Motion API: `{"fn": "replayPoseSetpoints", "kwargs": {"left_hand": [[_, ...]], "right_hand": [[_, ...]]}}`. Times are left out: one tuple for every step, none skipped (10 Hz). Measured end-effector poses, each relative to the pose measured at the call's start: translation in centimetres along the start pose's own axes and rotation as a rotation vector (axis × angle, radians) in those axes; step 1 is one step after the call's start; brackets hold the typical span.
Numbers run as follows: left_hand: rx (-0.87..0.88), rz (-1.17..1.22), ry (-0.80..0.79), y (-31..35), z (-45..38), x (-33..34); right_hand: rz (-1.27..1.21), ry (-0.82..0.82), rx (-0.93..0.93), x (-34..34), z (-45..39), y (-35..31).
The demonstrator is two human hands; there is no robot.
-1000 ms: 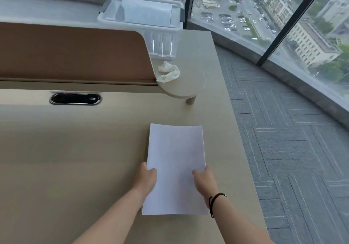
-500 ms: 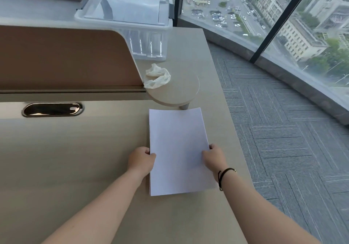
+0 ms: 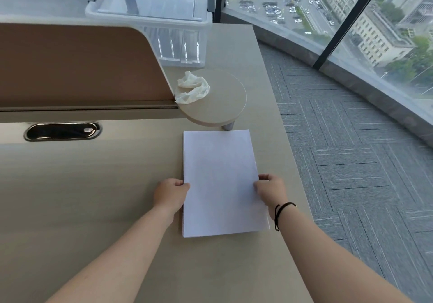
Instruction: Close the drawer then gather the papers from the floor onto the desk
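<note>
Now, paper stack (image 3: 221,180): it lay flat on the desk (image 3: 93,197), near the right edge, its long side pointing away from the person.
Left hand (image 3: 170,193): curled shut, pinching the left long edge of the stack.
Right hand (image 3: 271,191): curled shut on the right long edge, straight across from the other.
Which hand was nearer: both the same, the stack sat between them.
Floor: no papers showed on the carpet (image 3: 351,162).
Drawer: not seen.

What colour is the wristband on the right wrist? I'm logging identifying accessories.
Black: a thin cord band around the right wrist, clearest in the head view.
</note>
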State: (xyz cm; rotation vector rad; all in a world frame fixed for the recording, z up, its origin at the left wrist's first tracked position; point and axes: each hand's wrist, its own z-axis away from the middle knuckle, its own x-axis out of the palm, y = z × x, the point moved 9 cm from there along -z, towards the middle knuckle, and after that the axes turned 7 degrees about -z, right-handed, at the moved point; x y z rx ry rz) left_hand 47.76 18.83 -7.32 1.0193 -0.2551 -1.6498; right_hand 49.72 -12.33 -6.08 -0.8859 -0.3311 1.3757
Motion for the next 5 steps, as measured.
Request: {"fn": "replayPoseSetpoints", "kwargs": {"left_hand": [[-0.031,0.012,0.038,-0.4,0.4,-0.8],[-0.044,0.015,0.047,-0.6,1.5,-1.3],[-0.027,-0.038,0.008,-0.4,3.1,-1.2],[0.032,-0.256,-0.002,-0.5,5.1,-1.1],[0.153,-0.401,0.068,0.4,8.1,-1.0]], "right_hand": [[0.000,0.075,0.011,-1.0,0.5,0.4],[-0.036,0.095,0.022,-1.8,1.3,1.2],[0.036,0.053,-0.059,-1.9,3.3,0.8],[0.271,-0.019,-0.175,-1.6,6.1,0.7],[0.580,-0.070,-0.324,-0.5,9.3,1.4]]}}
